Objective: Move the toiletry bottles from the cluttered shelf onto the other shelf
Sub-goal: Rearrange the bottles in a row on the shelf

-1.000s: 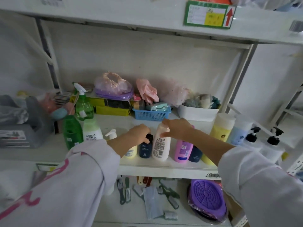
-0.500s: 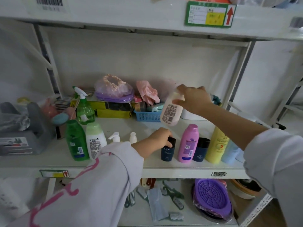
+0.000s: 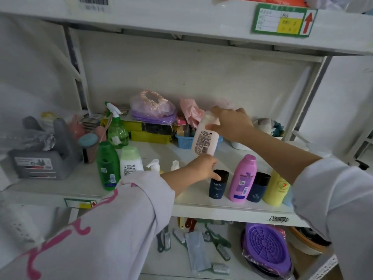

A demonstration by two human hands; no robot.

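A stockroom: white metal racks [image 3: 201,211] with barcode [image 3: 93,0] and arrow labels [image 3: 283,21], holding assorted toiletries and brushes [image 3: 220,249].

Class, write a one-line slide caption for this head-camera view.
Right hand lifts a white bottle off the shelf while left hand grips a dark navy bottle.

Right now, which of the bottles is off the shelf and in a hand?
The pale pink bottle, tilted and lifted clear of the shelf in the right hand. The other bottles stand on the shelf; the left hand only touches the dark MEN bottle.
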